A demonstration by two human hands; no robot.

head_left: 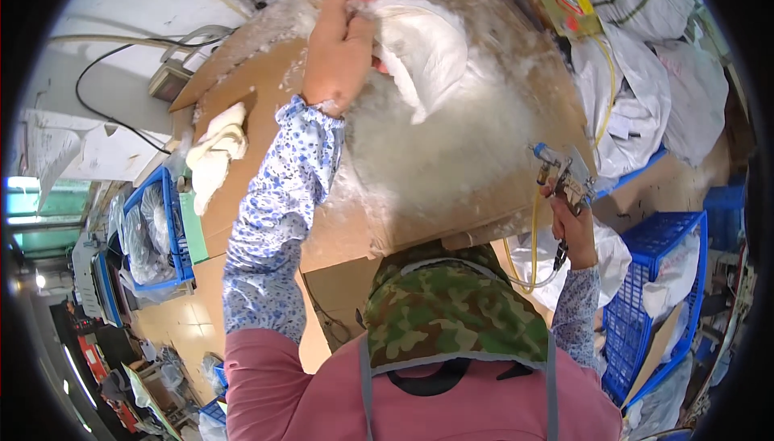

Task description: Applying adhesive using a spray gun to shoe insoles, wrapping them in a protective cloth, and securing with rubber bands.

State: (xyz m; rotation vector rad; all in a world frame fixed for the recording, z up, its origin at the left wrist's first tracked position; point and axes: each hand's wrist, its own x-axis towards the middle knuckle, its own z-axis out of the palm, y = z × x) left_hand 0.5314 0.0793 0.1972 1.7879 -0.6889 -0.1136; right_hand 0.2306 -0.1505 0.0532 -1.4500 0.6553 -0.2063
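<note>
Nearest you, at 6 o'clock: camouflage bib (451,312) over a pink top, w/ blue-flowered sleeve covers on both forearms. Your right hand (574,231) sits at 3 o'clock, fingers wrapped tight round the grip of a metal spray gun (562,173), nozzle end up; a yellow hose (533,235) drops from the gun and loops down just beside your wrist. Behind that hand, at 4 o'clock, blue plastic crates (669,280) w/ white bags stuffed in. Your left arm reaches up the middle of the view; left hand (339,50) at 12 o'clock is closed on the edge of a white fabric piece (423,50), pinching it up off the brown cardboard-covered table (258,94). The piece hangs just right of the hand, over a wide patch of white fluffy fibre (435,147) spread across the cardboard btwn your two hands. At 10 o'clock a folded cream cloth (214,155) lies on the cardboard, well apart from both hands. Further left, at 9 o'clock, another blue crate (171,231) holds clear bags. Far side, 1–2 o'clock: heaped white sacks (645,78).
</note>
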